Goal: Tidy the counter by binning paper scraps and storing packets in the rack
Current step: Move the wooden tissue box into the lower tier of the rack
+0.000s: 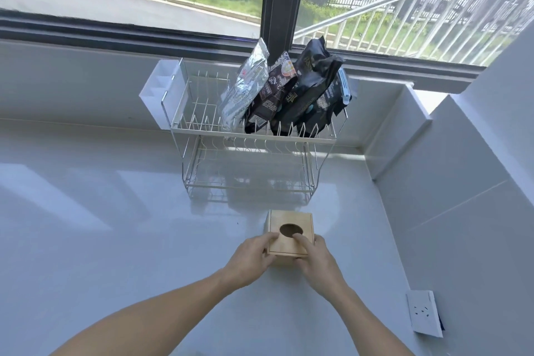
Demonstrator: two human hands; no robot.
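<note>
Left hand [250, 257] and right hand [315, 259] clamp the wooden box [289, 235] from both sides, fingers [302, 241] curled over its top; box contents hidden. Box stands mid-worktop [115, 225]. Packets [284, 95] fill the rack [251, 136] at the worktop's far edge.

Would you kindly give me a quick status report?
Left hand and right hand gripping square wooden box with round hole. Packets upright in white wire rack. Nothing in the way.
</note>
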